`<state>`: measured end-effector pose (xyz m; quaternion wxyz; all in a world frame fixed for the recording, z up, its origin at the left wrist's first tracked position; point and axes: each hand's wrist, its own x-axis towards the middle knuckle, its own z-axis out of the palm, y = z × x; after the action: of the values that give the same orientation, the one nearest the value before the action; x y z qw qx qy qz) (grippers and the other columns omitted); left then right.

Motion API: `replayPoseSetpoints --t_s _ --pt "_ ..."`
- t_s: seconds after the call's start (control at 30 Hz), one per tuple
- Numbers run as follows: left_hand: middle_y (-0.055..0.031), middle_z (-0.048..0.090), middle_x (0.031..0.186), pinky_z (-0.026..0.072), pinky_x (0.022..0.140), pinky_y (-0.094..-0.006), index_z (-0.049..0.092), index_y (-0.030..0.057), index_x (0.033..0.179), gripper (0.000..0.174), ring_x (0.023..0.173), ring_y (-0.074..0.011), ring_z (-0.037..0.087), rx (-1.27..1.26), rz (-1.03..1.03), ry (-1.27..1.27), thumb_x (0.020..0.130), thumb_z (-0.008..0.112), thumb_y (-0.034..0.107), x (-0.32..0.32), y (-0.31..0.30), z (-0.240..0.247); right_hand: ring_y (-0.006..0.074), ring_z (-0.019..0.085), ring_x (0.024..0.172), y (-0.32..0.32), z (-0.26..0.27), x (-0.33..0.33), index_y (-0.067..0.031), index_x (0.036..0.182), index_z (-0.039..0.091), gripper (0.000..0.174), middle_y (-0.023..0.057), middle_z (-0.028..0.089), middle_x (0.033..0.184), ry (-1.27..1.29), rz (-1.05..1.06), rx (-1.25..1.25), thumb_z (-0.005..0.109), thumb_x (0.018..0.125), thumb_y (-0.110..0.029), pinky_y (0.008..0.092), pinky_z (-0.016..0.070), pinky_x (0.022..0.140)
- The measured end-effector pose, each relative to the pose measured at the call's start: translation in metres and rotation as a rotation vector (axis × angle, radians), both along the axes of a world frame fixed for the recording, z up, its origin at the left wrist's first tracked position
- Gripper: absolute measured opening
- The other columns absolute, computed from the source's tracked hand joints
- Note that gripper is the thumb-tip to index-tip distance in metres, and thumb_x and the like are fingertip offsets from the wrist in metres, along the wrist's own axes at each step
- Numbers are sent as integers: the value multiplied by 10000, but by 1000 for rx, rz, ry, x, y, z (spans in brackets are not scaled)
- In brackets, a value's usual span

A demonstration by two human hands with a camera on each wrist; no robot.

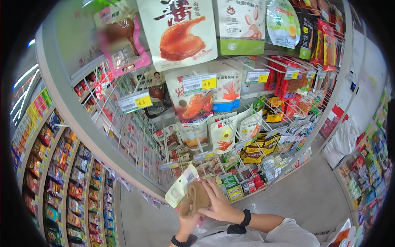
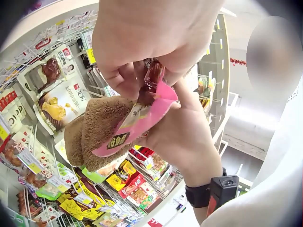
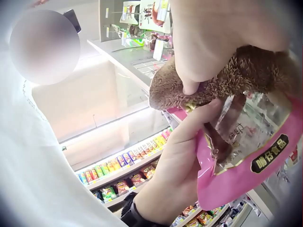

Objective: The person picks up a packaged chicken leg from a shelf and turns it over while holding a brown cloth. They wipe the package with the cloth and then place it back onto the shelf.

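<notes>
My left hand [image 1: 188, 225] grips a pink-edged food packet [image 2: 158, 111] whose clear window shows dark brown meat inside. In my right hand [image 1: 220, 209] is a fluffy brown cloth [image 1: 196, 197], folded over and pressed against the packet. The right wrist view shows the right fingers on top of the cloth, with the left thumb just below them on the packet. A pale part of the packet [image 1: 177, 189] sticks out past the cloth in the head view.
A wire rack in front carries hanging packets, among them a large white pouch [image 1: 181, 35] and a pink-edged packet [image 1: 123, 45]. Price tags [image 1: 135, 102] jut out on hooks. Snack shelves [image 1: 61, 177] stand at left, more goods [image 1: 366, 164] at right, a white bag [image 1: 341, 142] nearby.
</notes>
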<state>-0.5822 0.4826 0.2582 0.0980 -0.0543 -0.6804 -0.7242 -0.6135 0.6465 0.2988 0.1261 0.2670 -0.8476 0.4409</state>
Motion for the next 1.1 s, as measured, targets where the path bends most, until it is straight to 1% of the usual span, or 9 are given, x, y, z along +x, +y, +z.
replayPoseSetpoints --t_s 0.2,0.33,0.43,0.77,0.9,0.97,1.0,1.07,1.1 --pt "-147 550 1187 427 968 -362 321 -29 1308 605 1122 -226 539 68 -121 62 789 630 -47 -3 -2 -4 383 328 1276 8 -25 -11 -13 1368 335 722 211 314 1355 -147 28 -335 697 775 -211 430 289 1058" --pt "-131 525 1249 418 969 -346 446 -43 1266 502 1130 -210 528 94 -154 -57 809 642 20 1 -9 -17 360 375 1229 16 -34 -9 -3 1330 402 655 211 348 1313 -172 -53 -297 695 795 -241 417 318 1028" --pt "-143 533 1262 462 888 -344 302 91 1371 591 1065 -253 570 21 -166 -114 876 617 169 9 -14 -34 348 419 1180 19 -36 -5 -4 1337 401 670 204 396 1240 -237 22 -411 702 795 -257 409 329 1019" --pt "-116 555 1191 462 888 -370 380 25 1297 478 1049 -223 567 206 -139 -275 880 596 118 -4 -16 -35 372 445 1131 22 -25 12 -92 1422 342 761 249 392 1254 -18 -37 27 704 780 -280 407 392 949" --pt "-103 581 1160 465 878 -353 458 -6 1264 416 1012 -201 580 406 -120 -335 895 589 136 -7 -24 -27 364 527 1093 57 34 0 -60 1249 550 508 207 493 1258 198 124 198 675 820 -304 410 438 928" --pt "-101 594 1140 529 650 -289 459 0 1280 422 884 -179 625 378 -188 -376 901 575 145 -3 -30 -6 329 576 1028 86 100 13 -62 1120 636 371 153 598 1105 199 24 162 682 805 -254 406 449 919" --pt "-98 615 1092 511 521 -263 470 5 1272 408 719 -174 642 322 -132 -250 904 571 147 -2 -31 -20 299 611 931 101 131 30 -56 1014 650 339 107 640 972 275 -64 136 746 714 -182 367 500 778" --pt "-67 638 993 486 485 -254 521 14 1213 361 615 -150 628 355 -215 -445 887 611 141 8 -40 -10 264 613 808 119 155 78 -93 772 626 247 58 646 833 701 -508 -69 515 878 -287 383 508 758" --pt "-50 636 980 476 503 -237 540 20 1193 348 649 -117 622 386 -188 -400 882 628 148 10 -37 -11 264 613 808 113 170 88 -93 772 626 247 58 646 833 654 -429 -106 515 878 -287 383 508 758"
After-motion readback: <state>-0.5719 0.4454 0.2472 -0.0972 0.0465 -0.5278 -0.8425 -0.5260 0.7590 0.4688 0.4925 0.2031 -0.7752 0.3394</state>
